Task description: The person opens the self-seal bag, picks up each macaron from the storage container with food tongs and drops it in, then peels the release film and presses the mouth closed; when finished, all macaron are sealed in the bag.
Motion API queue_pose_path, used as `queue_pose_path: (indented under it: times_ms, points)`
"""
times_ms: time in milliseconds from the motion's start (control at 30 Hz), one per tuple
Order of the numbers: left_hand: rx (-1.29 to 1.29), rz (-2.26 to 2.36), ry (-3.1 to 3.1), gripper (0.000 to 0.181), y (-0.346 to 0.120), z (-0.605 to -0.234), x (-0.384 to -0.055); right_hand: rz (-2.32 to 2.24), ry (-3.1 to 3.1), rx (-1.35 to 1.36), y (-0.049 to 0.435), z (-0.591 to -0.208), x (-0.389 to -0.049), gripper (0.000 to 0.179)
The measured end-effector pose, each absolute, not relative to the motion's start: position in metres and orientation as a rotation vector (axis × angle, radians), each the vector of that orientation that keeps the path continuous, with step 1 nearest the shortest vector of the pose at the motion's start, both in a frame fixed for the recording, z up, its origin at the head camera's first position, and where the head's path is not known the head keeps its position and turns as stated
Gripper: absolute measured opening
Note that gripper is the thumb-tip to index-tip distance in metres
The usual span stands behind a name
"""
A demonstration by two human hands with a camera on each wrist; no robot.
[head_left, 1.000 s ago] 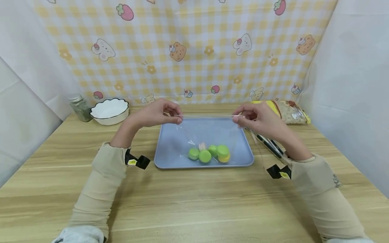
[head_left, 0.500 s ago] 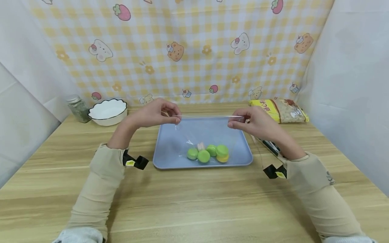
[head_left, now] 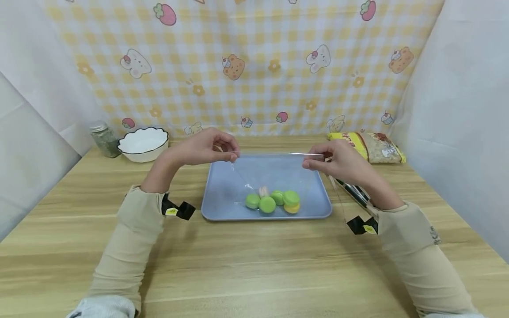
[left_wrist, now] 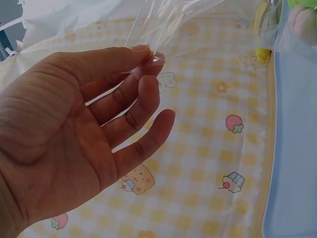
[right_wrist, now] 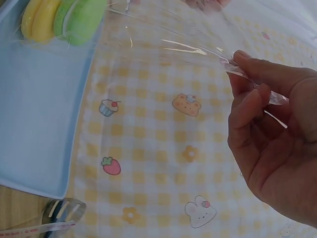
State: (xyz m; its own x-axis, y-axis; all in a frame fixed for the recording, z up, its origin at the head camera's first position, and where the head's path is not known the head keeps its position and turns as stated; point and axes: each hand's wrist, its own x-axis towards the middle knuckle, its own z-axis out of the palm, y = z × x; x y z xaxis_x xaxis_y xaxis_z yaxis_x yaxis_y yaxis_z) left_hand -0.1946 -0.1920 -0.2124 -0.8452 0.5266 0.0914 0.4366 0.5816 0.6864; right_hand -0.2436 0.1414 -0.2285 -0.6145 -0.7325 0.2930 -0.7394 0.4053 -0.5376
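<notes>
A clear plastic bag (head_left: 274, 170) hangs between my two hands over the blue tray (head_left: 214, 212). Inside its lower part are several macarons: green ones (head_left: 267, 204), a yellow one (head_left: 292, 208) and a pale pink one (head_left: 264, 191). My left hand (head_left: 210, 148) pinches one top corner between thumb and forefinger; in the left wrist view its other fingers bend loosely. My right hand (head_left: 336, 160) pinches the opposite top corner, and a bit of film pokes past the fingers in the right wrist view. The bag's top edge is stretched straight across.
A glass jar (head_left: 104, 139) of dried green stuff and a white scalloped bowl (head_left: 144, 144) stand at the back left. A yellow food packet (head_left: 370, 146) lies at the back right. Dark-handled tongs (head_left: 351, 191) lie right of the tray, partly behind my right arm.
My right hand has shifted its grip on the bag's corner and dropped slightly, with fingers straighter. The left hand holds nearly the same place. The macarons look unchanged.
</notes>
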Motion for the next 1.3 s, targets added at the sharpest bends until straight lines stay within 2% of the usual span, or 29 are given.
queue_pose_path:
  times_ms: [233,367,467,533,600,800,1067,1300]
  points:
    - [0.811,1.094,2.706,0.010,-0.193,-0.211,-0.193,0.844,-2.619,1.443,0.149,-0.220,-0.247,0.011]
    - [0.813,1.067,2.737,0.007,-0.190,-0.208,-0.193,0.845,-2.628,1.374,0.147,-0.209,-0.241,0.034]
    - [0.837,1.049,2.748,0.007,-0.186,-0.207,-0.193,0.875,-2.617,1.390,0.122,-0.204,-0.231,0.049]
    - [0.862,1.046,2.746,0.006,-0.182,-0.206,-0.190,0.844,-2.622,1.431,0.097,-0.201,-0.224,0.052]
    - [0.900,1.048,2.737,0.006,-0.180,-0.205,-0.188,0.773,-2.612,1.501,0.070,-0.202,-0.219,0.047]
    - [0.987,0.994,2.769,0.006,-0.175,-0.202,-0.181,0.665,-2.569,1.611,0.023,-0.205,-0.212,0.007]
    - [1.016,0.914,2.788,0.006,-0.168,-0.196,-0.184,0.826,-2.596,1.636,0.040,-0.202,-0.219,0.006]
    - [0.914,0.899,2.824,0.005,-0.175,-0.198,-0.183,0.701,-2.642,1.626,0.070,-0.214,-0.230,0.002]
